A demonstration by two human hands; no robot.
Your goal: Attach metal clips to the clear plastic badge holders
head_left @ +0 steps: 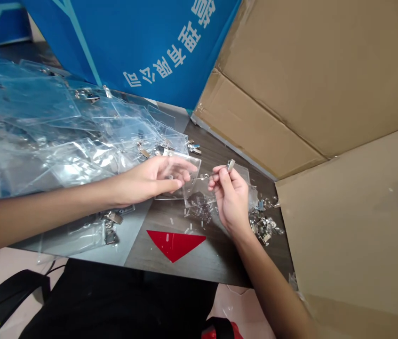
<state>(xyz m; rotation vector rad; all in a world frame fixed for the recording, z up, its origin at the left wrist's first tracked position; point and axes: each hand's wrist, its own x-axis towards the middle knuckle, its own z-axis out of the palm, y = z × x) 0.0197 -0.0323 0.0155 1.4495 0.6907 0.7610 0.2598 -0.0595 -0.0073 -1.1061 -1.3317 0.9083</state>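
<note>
My left hand (165, 176) is closed on a clear plastic badge holder (192, 173), its thumb and fingers pinching the sleeve. Close by on the right, my right hand (230, 190) pinches a metal badge clip (231, 165) between thumb and fingers. A small clear strap with a snap (204, 177) spans the gap between the hands; whether it passes through the holder's slot I cannot tell. Under the hands lie more clear sleeves (243, 173) and small clear plastic scraps (202, 209). Loose metal clips (265, 230) are heaped beside my right wrist.
A large pile of clear badge holders with clips (43, 103) covers the table's left side. A red triangular piece (176, 245) lies near the front edge. Cardboard (312, 94) walls off the right, and a blue printed panel (128, 37) stands behind. A black chair armrest (11, 292) shows lower left.
</note>
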